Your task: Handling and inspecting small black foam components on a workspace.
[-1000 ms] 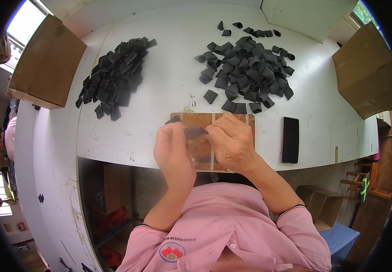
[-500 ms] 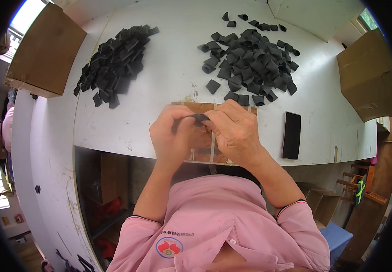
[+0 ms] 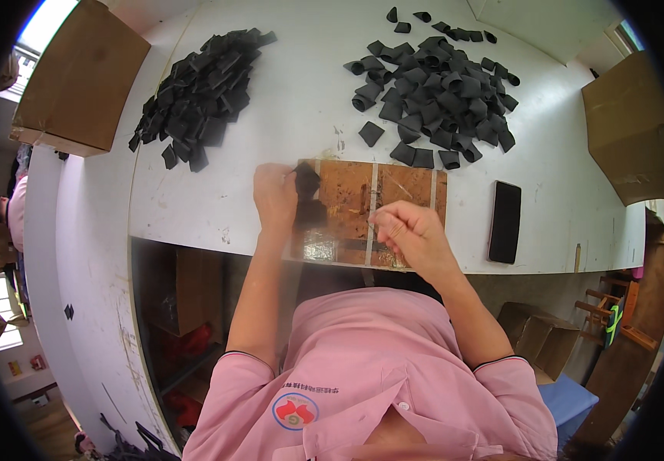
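Note:
My left hand (image 3: 274, 198) pinches a black, flexible-looking piece (image 3: 307, 181) at the left edge of a brown board (image 3: 347, 188) with pale strips across it. Slight blur hides the exact shape of that piece. Below it, a dark patch (image 3: 312, 213) shows on the board; whether it is a stain or another piece I cannot tell. Over the board's right half is my right hand (image 3: 412, 234), its thumb and fingertips pressed together. Anything between those fingertips is too small to make out.
Flat black pieces lie heaped (image 3: 205, 96) at the back left of the white table (image 3: 301, 100). A pile of curled black tube pieces (image 3: 443, 96) sits at the back right. Right of the board lies a dark phone (image 3: 505, 223). Cardboard boxes (image 3: 78, 77) flank both sides.
My hands were together over the board on the black piece; now they are apart. The left has carried the piece left, while the right has come off it and lowered toward me.

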A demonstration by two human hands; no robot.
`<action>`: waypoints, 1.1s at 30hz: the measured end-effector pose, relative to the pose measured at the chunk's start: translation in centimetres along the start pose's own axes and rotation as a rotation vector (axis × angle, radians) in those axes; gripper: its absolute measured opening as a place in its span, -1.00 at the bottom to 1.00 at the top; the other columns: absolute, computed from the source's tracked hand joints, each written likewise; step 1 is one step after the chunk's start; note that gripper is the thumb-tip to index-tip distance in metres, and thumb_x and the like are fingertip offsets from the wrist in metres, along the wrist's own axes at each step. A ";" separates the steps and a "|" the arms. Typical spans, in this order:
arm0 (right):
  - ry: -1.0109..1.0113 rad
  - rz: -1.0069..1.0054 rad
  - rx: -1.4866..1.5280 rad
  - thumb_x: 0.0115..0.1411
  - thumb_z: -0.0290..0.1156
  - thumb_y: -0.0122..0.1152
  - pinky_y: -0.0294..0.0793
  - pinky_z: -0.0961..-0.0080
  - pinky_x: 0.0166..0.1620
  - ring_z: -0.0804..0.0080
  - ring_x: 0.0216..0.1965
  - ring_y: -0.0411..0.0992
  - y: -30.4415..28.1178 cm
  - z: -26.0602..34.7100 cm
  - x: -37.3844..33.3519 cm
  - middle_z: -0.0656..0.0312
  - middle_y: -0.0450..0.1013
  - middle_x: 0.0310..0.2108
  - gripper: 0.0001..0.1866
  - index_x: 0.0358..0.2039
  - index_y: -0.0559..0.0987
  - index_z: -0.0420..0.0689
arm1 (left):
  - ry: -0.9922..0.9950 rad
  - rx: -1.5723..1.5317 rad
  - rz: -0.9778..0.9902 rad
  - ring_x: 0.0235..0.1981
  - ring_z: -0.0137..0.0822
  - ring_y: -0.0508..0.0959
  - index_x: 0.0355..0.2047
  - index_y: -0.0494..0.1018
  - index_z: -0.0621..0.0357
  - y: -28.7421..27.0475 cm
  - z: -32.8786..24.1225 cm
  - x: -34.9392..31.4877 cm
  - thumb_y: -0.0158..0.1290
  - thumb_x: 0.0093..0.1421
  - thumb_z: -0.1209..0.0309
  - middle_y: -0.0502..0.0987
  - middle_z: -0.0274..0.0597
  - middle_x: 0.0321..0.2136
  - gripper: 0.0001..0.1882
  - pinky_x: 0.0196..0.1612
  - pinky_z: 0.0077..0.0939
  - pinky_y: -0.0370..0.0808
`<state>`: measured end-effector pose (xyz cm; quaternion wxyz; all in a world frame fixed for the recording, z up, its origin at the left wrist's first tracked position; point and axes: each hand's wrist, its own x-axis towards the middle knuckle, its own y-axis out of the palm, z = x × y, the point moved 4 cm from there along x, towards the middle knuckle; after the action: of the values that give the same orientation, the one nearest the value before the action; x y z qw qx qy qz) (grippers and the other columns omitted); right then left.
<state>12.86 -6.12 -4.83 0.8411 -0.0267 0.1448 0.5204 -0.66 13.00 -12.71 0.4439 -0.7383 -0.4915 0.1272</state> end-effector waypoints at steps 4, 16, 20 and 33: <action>-0.358 -0.001 -0.490 0.04 -0.39 0.10 0.33 0.53 -0.51 0.31 -0.60 0.34 1.7 0.7 -1.0 0.14 0.37 -0.62 -0.84 -0.45 0.48 -0.24 | 0.222 -0.103 -0.195 -0.44 -0.37 0.45 -0.47 0.45 0.25 -4.5 -4.9 -0.5 0.08 -0.03 0.55 0.50 -0.12 -0.41 -0.93 -0.41 -0.55 0.38; -0.156 -0.133 -0.235 0.04 -0.32 0.17 0.33 0.63 -0.50 0.56 -0.56 0.33 1.5 -0.9 -0.4 0.28 0.40 -0.58 -0.74 -0.41 0.47 -0.29 | -0.233 -0.991 0.568 -0.52 -0.58 0.40 -0.37 0.44 0.26 -4.0 -9.7 -4.9 0.01 0.05 0.54 0.46 -0.35 -0.55 -0.89 -0.46 -0.73 0.34; 0.089 0.027 0.370 0.14 -0.33 0.06 0.31 0.72 -0.49 0.66 -0.52 0.32 0.7 -1.9 -0.2 0.32 0.40 -0.54 -0.75 -0.38 0.48 -0.31 | -0.590 -1.512 0.534 -0.48 -0.49 0.47 -0.28 0.38 0.29 -3.7 -10.7 -6.2 0.02 0.06 0.55 0.48 -0.27 -0.49 -0.82 -0.41 -0.67 0.42; 0.046 -0.264 -0.015 0.14 -0.47 -0.02 0.32 0.74 -0.51 0.68 -0.56 0.31 -1.8 -6.0 0.2 0.30 0.41 -0.58 -0.86 -0.40 0.47 -0.27 | -0.153 -0.644 0.266 -0.42 -0.45 0.41 -0.29 0.36 0.32 -1.2 -8.5 -8.8 0.04 -0.03 0.56 0.41 -0.17 -0.39 -0.75 -0.38 -0.64 0.39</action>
<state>13.26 -7.91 -10.82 0.8985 -0.0637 0.1555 0.4055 -0.36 1.24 -9.12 0.1301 -0.8862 -0.4379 0.0774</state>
